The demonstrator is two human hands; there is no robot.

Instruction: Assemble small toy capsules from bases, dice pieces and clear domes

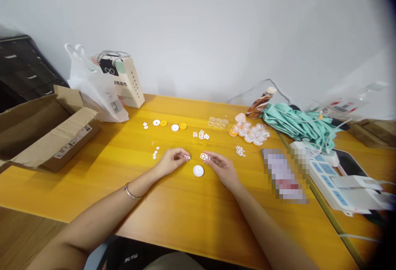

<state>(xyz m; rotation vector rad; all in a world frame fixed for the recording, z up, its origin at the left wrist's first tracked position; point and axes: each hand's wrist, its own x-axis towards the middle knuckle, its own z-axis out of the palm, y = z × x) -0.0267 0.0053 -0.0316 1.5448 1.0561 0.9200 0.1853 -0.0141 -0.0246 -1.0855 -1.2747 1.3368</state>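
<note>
My left hand [170, 163] pinches a small white plastic piece [187, 157] between thumb and fingertips. Between the thumb and index finger of my right hand [223, 170] is a flat white openwork plastic piece [203, 156]. The two hands are apart, both just above the table. Below the gap between them lies a round white disc with a raised rim [198, 171]. Beyond the hands is a cluster of white openwork pieces [201, 135], and more of them [240, 151] lie right of my right hand. Small white round pieces [155, 154] lie left of my left hand.
White and yellow round caps [175, 127], clear rings [218, 122] and wrapped clear-and-orange parts [256, 134] sit farther back. At right are a blurred-out flat item [283, 175], a power strip [328, 179], a bottle [260, 104] and teal fabric [297, 123]. A cardboard box [62, 138] stands left.
</note>
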